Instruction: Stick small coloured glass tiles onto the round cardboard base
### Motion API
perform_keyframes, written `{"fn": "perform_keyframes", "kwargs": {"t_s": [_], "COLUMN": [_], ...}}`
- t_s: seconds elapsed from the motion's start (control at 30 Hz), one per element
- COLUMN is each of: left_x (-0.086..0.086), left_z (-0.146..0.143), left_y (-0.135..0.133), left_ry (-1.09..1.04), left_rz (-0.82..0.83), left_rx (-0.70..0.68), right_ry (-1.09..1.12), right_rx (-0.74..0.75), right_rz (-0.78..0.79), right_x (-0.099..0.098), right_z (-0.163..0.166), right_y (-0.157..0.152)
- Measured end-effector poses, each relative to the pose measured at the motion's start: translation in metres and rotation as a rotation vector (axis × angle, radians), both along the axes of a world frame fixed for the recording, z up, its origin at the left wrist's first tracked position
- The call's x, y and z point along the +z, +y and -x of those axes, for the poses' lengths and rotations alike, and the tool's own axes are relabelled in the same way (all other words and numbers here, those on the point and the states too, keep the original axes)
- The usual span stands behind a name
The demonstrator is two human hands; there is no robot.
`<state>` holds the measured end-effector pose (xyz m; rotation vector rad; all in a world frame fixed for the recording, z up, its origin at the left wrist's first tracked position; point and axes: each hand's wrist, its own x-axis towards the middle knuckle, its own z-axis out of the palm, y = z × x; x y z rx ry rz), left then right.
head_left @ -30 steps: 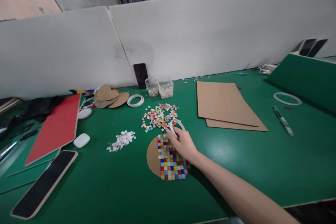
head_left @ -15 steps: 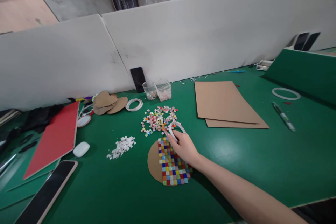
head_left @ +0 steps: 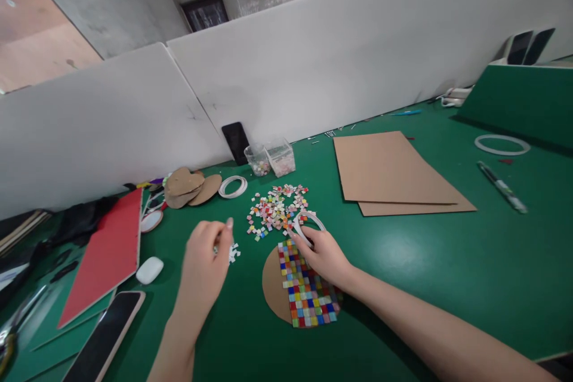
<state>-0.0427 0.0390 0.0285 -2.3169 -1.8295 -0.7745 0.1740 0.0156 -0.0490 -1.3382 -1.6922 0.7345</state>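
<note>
My right hand [head_left: 324, 255] is closed on a roll of white tape [head_left: 308, 221], held over the top edge of a round cardboard piece [head_left: 274, 289]. Rows of coloured mosaic tiles [head_left: 308, 304] cover much of that disc, leaving its left side bare. My left hand [head_left: 206, 253] hangs left of the disc with its fingers curled and the thumb tip up; whatever they pinch, if anything, is too small to make out. Behind it, a heap of small white scraps [head_left: 233, 252] is mostly hidden. Loose mosaic tiles [head_left: 273, 209] lie scattered just beyond the tape roll.
Two clear cups [head_left: 281, 161] stand near the partition, beside a leaning phone [head_left: 236, 142]. Cardboard sheets [head_left: 389, 167] lie right, with a pen [head_left: 502, 187] farther over. At left are a white mouse [head_left: 150, 270], another phone [head_left: 105, 337] and a red board [head_left: 107, 256].
My left hand has come into view from below and now covers most of the white scraps. My right hand keeps hold of the tape roll over the disc. The view has tilted slightly.
</note>
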Motion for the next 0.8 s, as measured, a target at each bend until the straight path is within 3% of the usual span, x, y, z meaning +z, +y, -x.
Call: {"fn": "perform_keyframes", "kwargs": {"t_s": [0.1, 0.27, 0.37, 0.47, 0.8], "left_x": [-0.027, -0.061, -0.068, -0.073, -0.081], "left_z": [0.002, -0.001, -0.01, -0.016, -0.015], "left_y": [0.024, 0.043, 0.043, 0.043, 0.042], "left_ry": [0.198, 0.362, 0.504, 0.507, 0.194], "left_rz": [0.101, 0.106, 0.137, 0.156, 0.109], "left_rx": [-0.01, 0.061, 0.096, 0.088, 0.003], "right_ry": [-0.01, -0.009, -0.028, -0.028, 0.08], "right_rx": [0.004, 0.005, 0.007, 0.05, 0.077], "right_rz": [0.031, 0.046, 0.042, 0.064, 0.085], "right_x": [0.001, 0.001, 0.001, 0.002, 0.005], "right_z": [0.0, 0.001, 0.003, 0.006, 0.005], "right_y": [0.0, -0.001, -0.003, -0.005, -0.006]}}
